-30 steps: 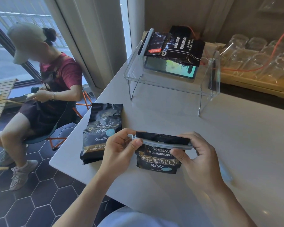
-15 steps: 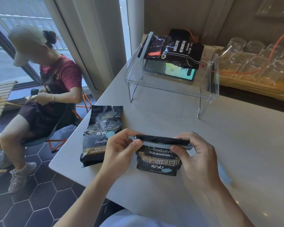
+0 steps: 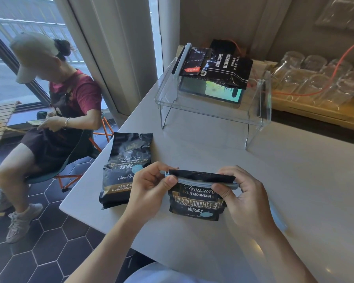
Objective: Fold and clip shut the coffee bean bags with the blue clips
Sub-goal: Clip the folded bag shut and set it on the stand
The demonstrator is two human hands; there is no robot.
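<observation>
Your left hand (image 3: 151, 188) and right hand (image 3: 240, 198) pinch the ends of a blue clip (image 3: 194, 180) across the folded bag (image 3: 196, 198) on the counter (image 3: 294, 180); left of them lies another bag (image 3: 127, 168), unclipped.

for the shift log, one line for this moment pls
step: clipping | left hand + right hand: pinching blue clip on folded bag | second bag: unclipped

Head camera looks down, close over the table (image 3: 294, 180).
</observation>
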